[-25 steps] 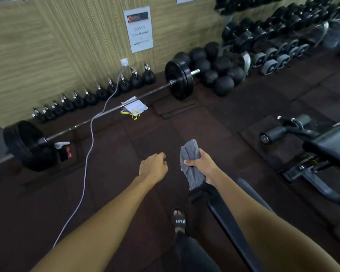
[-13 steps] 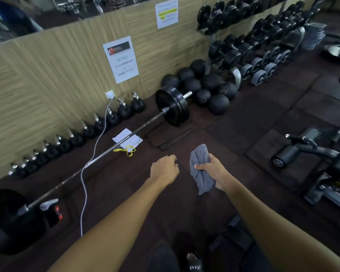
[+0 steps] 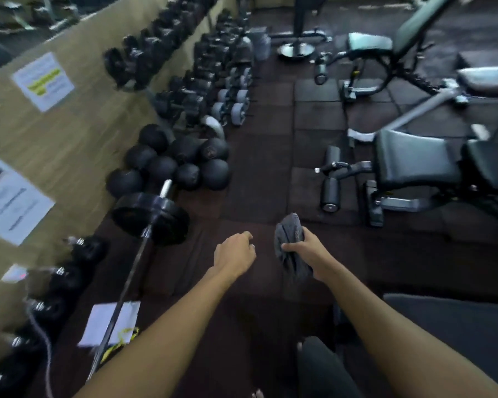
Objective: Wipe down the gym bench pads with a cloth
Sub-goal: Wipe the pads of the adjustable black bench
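**Right hand** (image 3: 309,251): fingers and thumb wrapped round the cloth (image 3: 288,234), which is grey, bunched into a wad, and carried in the air above the floor (image 3: 259,182). It touches no pad.

**Left hand** (image 3: 234,254): reached forward just beside the right, fingers loosely curled, holding nothing.

**Near pad** (image 3: 457,320): a dark padded surface at lower right, close under the right forearm and partly cut off by the frame edge.

**Adjustable bench** (image 3: 411,159): black seat pad with the back pad to its right, leg rollers in front. It sits ahead and to the right, well apart from the cloth.

**Far benches** (image 3: 368,41): at least two more with paler pads, at upper right.

**Task status:** no wiping contact at this moment. The sharpness does not let me judge whether any pad has already been cleaned. By the look of it, the benches ahead remain to be reached and wiped.

**Writing:**
- Two wall notices (image 3: 42,81) are blurred and unreadable; the upper one carries a yellow band.
- A paper sheet (image 3: 110,323) lies on the floor under the barbell (image 3: 135,271), with no legible text.
- No brand marks can be made out.

**Also present:** medicine balls (image 3: 184,165), a dumbbell rack (image 3: 213,81), kettlebells (image 3: 78,254) along the wall.
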Tool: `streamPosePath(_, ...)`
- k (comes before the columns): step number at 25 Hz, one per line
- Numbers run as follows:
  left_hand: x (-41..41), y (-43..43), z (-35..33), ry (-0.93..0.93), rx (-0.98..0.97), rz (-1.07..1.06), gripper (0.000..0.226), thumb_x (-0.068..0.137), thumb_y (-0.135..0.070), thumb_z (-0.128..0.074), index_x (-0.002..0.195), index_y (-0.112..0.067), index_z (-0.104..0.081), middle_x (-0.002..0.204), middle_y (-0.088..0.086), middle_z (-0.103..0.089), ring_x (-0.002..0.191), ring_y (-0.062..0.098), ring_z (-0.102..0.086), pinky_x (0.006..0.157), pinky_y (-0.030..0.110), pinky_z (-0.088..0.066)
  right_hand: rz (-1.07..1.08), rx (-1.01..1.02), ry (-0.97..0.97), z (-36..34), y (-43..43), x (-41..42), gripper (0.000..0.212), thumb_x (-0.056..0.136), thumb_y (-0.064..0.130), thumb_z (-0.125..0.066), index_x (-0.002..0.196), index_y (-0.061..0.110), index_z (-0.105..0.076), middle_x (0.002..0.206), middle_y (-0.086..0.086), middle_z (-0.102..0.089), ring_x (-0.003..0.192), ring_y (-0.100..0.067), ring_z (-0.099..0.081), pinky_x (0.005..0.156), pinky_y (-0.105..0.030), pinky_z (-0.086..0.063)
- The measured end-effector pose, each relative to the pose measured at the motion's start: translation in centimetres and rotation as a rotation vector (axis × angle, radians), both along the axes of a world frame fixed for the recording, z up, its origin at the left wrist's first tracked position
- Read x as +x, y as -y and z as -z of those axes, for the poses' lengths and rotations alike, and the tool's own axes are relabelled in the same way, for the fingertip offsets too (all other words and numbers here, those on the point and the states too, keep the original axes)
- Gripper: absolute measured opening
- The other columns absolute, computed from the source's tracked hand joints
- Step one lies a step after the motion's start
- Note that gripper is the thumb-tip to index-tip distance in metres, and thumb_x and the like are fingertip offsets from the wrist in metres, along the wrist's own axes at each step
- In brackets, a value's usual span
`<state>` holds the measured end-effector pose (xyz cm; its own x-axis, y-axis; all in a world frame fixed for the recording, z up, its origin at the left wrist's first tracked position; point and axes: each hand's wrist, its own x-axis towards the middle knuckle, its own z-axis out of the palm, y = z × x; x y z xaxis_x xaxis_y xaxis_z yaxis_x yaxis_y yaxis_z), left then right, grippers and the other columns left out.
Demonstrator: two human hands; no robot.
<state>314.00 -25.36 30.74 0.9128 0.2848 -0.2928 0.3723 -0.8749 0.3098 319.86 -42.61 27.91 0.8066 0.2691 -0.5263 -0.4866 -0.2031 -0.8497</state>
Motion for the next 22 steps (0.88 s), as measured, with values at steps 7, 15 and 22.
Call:
streamPosePath(7,17.6,9.0,1.2,-0.012,-0.039,0.324,0.037,0.098,-0.027,-0.045,0.133,-0.022,-0.055,0.126,-0.001,-0.064,0.117,0.023,-0.058,0.098,0.041,-0.045,0.365,0.021,0.000,1.2,9.1,11.8,0.039,0.083,-0.006,-0.066,0.118,0.008,-0.057,0.108,-0.011,-0.068,0.094,-0.023,-0.066,0.088,-0.040,-0.053)
streamPosePath(15,37.7,21.4,1.1,-0.063,-0.112,0.537,0.036,0.097,-0.023,-0.043,0.130,-0.022,-0.057,0.125,0.000,-0.065,0.116,0.024,-0.059,0.093,0.037,-0.046,0.659,0.147,-0.150,0.9,20.9,26.3,0.033,0.086,-0.005,-0.057,0.116,0.009,-0.057,0.109,-0.018,-0.069,0.096,-0.030,-0.069,0.084,-0.042,-0.058)
streamPosePath(22,51.9,28.4,6.6,-0.204,-0.143,0.682,0.037,0.100,-0.026,-0.042,0.135,-0.021,-0.053,0.132,-0.002,-0.060,0.113,0.021,-0.061,0.096,0.037,-0.048,0.771,-0.025,-0.229,4.7,28.3,38.3,0.042,0.082,-0.004,-0.059,0.121,0.011,-0.054,0.108,-0.012,-0.068,0.098,-0.027,-0.067,0.085,-0.040,-0.057)
